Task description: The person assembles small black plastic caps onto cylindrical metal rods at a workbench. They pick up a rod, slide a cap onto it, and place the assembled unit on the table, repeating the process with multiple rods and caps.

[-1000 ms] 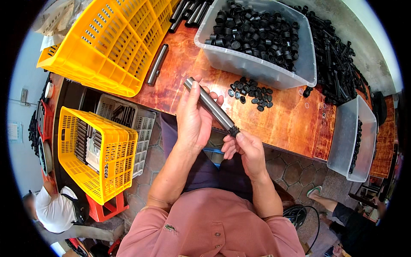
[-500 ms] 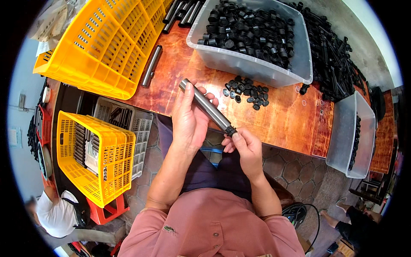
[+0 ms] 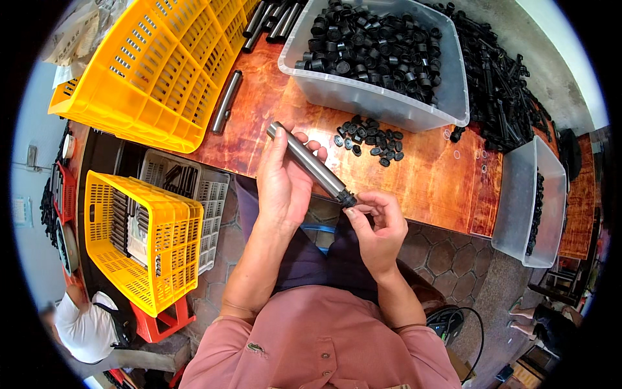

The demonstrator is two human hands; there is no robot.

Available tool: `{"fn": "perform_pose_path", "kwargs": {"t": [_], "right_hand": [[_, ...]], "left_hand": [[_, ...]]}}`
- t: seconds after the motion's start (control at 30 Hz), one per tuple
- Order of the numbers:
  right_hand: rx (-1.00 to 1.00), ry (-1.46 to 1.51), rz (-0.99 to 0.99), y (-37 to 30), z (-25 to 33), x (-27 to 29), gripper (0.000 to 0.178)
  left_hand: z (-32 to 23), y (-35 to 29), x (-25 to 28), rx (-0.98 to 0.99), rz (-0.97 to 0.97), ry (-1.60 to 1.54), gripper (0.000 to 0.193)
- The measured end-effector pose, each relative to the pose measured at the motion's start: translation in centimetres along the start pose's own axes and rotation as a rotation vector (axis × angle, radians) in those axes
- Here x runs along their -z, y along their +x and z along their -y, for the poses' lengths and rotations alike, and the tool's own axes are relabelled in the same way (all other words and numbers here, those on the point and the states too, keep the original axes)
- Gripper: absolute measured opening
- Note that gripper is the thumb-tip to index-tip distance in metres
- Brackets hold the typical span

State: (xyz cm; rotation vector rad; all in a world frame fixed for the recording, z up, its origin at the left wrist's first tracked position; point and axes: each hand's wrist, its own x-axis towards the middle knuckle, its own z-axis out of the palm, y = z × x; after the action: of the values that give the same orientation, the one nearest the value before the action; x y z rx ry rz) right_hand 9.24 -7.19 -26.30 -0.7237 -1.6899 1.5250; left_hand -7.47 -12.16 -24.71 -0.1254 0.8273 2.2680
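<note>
A dark grey metal tube [image 3: 310, 160] lies slantwise across my left hand [image 3: 283, 188]. My left thumb presses along its upper end while the fingers curl behind it. At the tube's lower right end sits a black ribbed end piece [image 3: 347, 198]. My right hand [image 3: 377, 228] has its thumb and fingertips closed at that piece; exactly how they grip it is partly hidden. Small black caps [image 3: 370, 137] are scattered on the wooden table [image 3: 427, 178] beyond my hands. A clear plastic bin [image 3: 382, 107] full of black round parts stands behind them.
Left of the tube, another metal tube [image 3: 227, 102] lies beside a tall yellow crate [image 3: 139, 78]. A lower yellow crate [image 3: 142, 240] holds more tubes. Black parts [image 3: 502, 97] are heaped at the far right, near a second clear bin [image 3: 528, 207]. Another person [image 3: 84, 324] is at lower left.
My right hand has turned around the tube's black end, its fingers now spreading farther to the right. The left hand and tube have shifted only slightly.
</note>
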Motion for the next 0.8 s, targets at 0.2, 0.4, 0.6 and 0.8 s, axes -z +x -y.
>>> {"fn": "perform_pose_path", "kwargs": {"t": [0.2, 0.4, 0.6, 0.8], "right_hand": [[0.168, -0.166, -0.023, 0.16, 0.97, -0.30, 0.026], [0.218, -0.211, -0.024, 0.20, 1.07, -0.34, 0.028], [0.124, -0.220, -0.040, -0.09, 0.97, -0.43, 0.028], [0.115, -0.222, -0.073, -0.24, 0.67, -0.56, 0.029]], "left_hand": [[-0.20, -0.19, -0.15, 0.043, 0.062, -0.134, 0.037], [-0.25, -0.13, -0.11, 0.049, 0.102, -0.172, 0.038], [0.25, -0.17, -0.08, 0.053, 0.012, -0.097, 0.031], [0.58, -0.12, -0.03, 0.021, 0.011, -0.090, 0.032]]}}
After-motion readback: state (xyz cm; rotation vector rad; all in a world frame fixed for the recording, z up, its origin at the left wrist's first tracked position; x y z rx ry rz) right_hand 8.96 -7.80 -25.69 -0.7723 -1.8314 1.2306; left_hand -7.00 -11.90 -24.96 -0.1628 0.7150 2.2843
